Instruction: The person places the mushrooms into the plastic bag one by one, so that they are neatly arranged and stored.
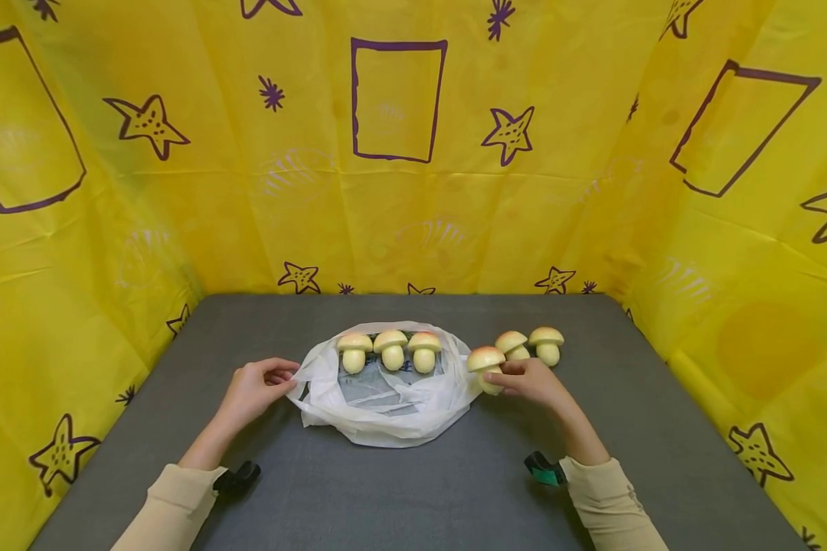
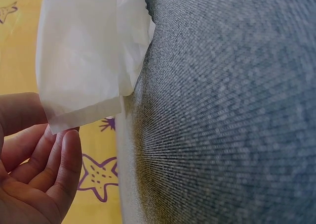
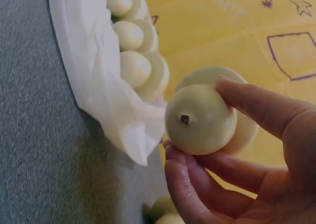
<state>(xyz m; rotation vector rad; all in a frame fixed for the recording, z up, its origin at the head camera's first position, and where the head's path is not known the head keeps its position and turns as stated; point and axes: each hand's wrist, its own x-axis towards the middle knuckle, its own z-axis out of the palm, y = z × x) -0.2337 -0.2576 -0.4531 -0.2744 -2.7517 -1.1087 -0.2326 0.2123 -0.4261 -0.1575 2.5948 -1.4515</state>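
A white plastic bag (image 1: pixel 393 428) lies spread wide on the grey table, with three toy mushrooms (image 1: pixel 390 350) in a row inside it. The left hand (image 1: pixel 258 389) pinches the bag's left edge between thumb and fingers; in the left wrist view that bag edge (image 2: pixel 81 70) rises from the fingertips. At the bag's right rim, the right hand (image 1: pixel 534 383) grips another mushroom (image 1: pixel 485 363) by its stem. In the right wrist view the held mushroom (image 3: pixel 200 120) shows the bottom of its stem, with a small dark spot.
Two more mushrooms, one (image 1: pixel 512 343) nearer the right hand and one (image 1: pixel 547 344) farther right, sit on the dark grey table (image 1: pixel 400 505). Yellow cloth (image 1: pixel 400 222) with drawn stars hangs at the back and both sides. A dark band (image 1: pixel 237 480) is on the left wrist.
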